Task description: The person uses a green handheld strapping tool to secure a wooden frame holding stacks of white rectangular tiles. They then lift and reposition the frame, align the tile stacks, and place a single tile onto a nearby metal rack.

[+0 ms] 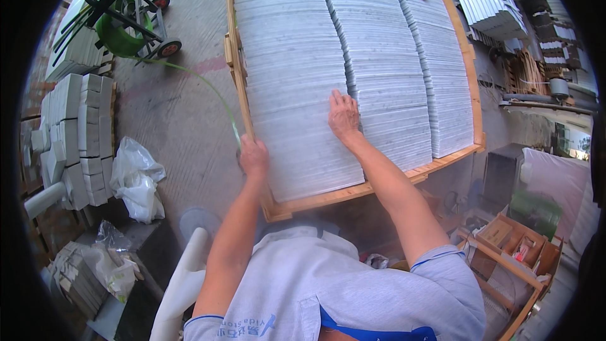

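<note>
My left grip (254,156) is curling beside green strapping (190,71), its hold unclear; my right grip (344,117), loosely spread and empty, is resting on stone tiles (379,57) filling the wooden crate (322,199), not yet strapped across.

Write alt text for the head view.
A person's right-hand grip rests on rows of pale slabs in a wooden crate. The left-hand grip is at the crate's left edge by a green strap leading to a wheeled cart.

blue printed lettering (247,326) on a pale grey shirt (372,281)
</note>
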Demonstrator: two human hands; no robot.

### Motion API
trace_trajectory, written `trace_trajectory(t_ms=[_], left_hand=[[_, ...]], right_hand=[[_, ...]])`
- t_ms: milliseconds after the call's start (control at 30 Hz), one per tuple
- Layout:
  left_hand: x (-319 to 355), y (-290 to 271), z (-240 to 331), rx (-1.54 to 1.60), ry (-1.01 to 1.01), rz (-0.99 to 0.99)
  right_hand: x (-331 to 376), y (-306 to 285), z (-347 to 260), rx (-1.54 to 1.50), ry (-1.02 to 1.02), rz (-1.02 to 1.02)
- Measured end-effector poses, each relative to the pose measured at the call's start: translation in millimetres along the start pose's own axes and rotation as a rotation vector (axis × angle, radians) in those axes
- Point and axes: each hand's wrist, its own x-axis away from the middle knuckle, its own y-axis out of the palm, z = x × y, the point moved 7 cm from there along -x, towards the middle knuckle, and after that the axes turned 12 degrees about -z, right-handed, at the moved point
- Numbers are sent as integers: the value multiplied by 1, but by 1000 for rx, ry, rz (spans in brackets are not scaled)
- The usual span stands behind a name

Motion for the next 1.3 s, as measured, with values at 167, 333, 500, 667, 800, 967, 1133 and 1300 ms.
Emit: trace_trajectory(t_ms=[167,333,500,667,800,967,1133,1300], left_hand=[[0,-2,1,-4,71,11],[-3,4,-4,33,25,-60],[-1,1,-2,28,80,-25],[1,-5,3,67,132,-70],[-4,-12,3,99,91,-284],[-77,-58,13,319,137,-249],[-187,-98,68,455,183,-45],[-257,-106,114,214,23,-124]], right_hand=[[-5,-3,-7,60,-26,35],[-13,-3,-16,64,43,76],[-25,4,-22,119,191,3],[-28,5,-25,139,218,-22],[-28,10,-19,125,284,-131],[-34,5,-20,119,242,-78],[-43,7,-27,125,116,-102],[-45,3,-29,103,65,-90]])
